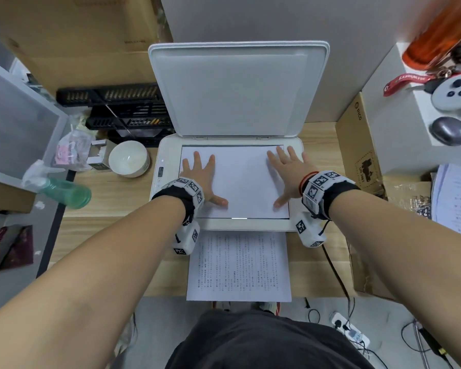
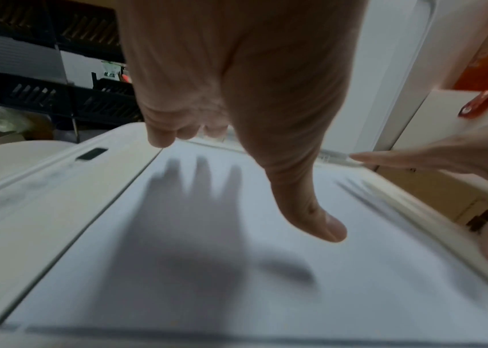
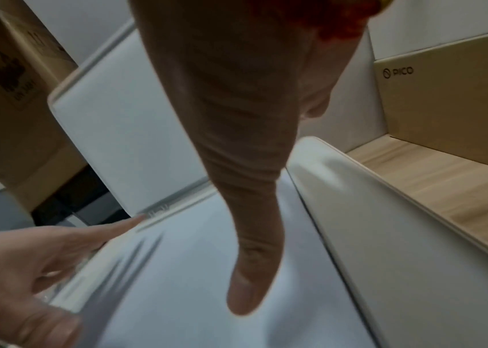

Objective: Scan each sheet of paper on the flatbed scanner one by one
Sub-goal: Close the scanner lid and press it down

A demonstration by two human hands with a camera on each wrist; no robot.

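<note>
The white flatbed scanner point(image 1: 250, 224) stands on the wooden desk with its lid point(image 1: 237, 89) raised. A blank-side-up sheet point(image 1: 240, 182) lies on the glass. My left hand point(image 1: 201, 174) is spread over the sheet's left part and my right hand point(image 1: 286, 171) over its right part, all fingers straight. In the left wrist view my left hand point(image 2: 237, 94) casts a shadow on the sheet point(image 2: 266, 294), its fingertips near the far edge. The right wrist view shows my right hand point(image 3: 237, 117) over the sheet point(image 3: 192, 282). A printed sheet point(image 1: 238, 265) lies in front of the scanner.
Left of the scanner stand a white bowl point(image 1: 128, 158), a green spray bottle point(image 1: 64, 191) and black trays point(image 1: 112, 107). A cardboard box point(image 1: 357, 155) is close on the right, with more printed papers point(image 1: 455, 198) beyond. Cables and a power strip point(image 1: 349, 331) lie on the floor.
</note>
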